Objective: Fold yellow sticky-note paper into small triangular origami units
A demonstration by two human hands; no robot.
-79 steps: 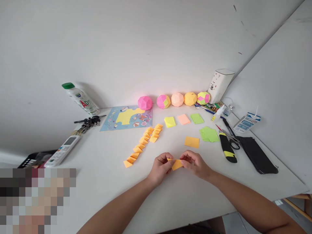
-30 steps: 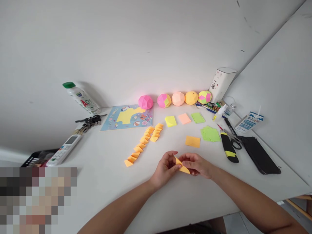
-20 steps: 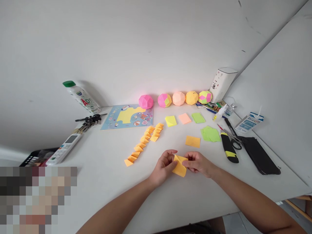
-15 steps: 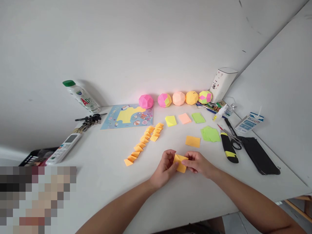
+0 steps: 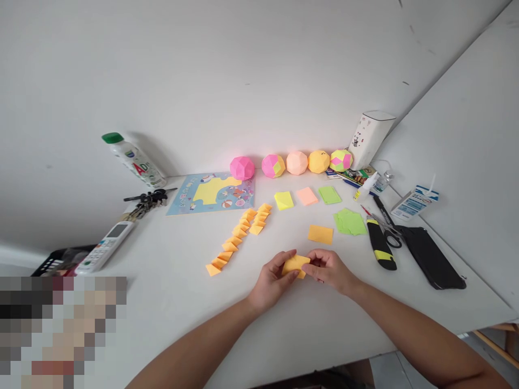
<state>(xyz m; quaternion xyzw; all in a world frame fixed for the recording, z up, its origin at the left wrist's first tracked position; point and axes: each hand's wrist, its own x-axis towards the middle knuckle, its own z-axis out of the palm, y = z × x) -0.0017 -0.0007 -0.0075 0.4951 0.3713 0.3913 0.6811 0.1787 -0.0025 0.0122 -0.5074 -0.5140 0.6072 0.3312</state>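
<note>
Between my two hands is a folded orange sticky note [image 5: 295, 263], held just above the table. My left hand [image 5: 272, 280] grips its left side, thumb in front and fingers at the upper edge. My right hand [image 5: 329, 272] pinches its right edge, with the other fingers curled. Just beyond them a flat orange sheet [image 5: 320, 234] lies on the white table [image 5: 251, 346]. To the left, folded orange paper pieces lie in a long row [image 5: 230, 244] and a shorter row [image 5: 260, 219].
Paper balls [image 5: 297, 162] line the wall behind yellow, pink and green note stacks [image 5: 330, 195]. On the right are loose green sheets [image 5: 350, 222], a utility knife [image 5: 381, 243], scissors [image 5: 392, 237] and a black pouch [image 5: 432, 256]. A remote [image 5: 106, 247] and bottle [image 5: 135, 161] stand left.
The orange note has tilted and now shows a shallower face. My left hand's fingers have moved right over its upper edge; my right hand stays nearly in place.
</note>
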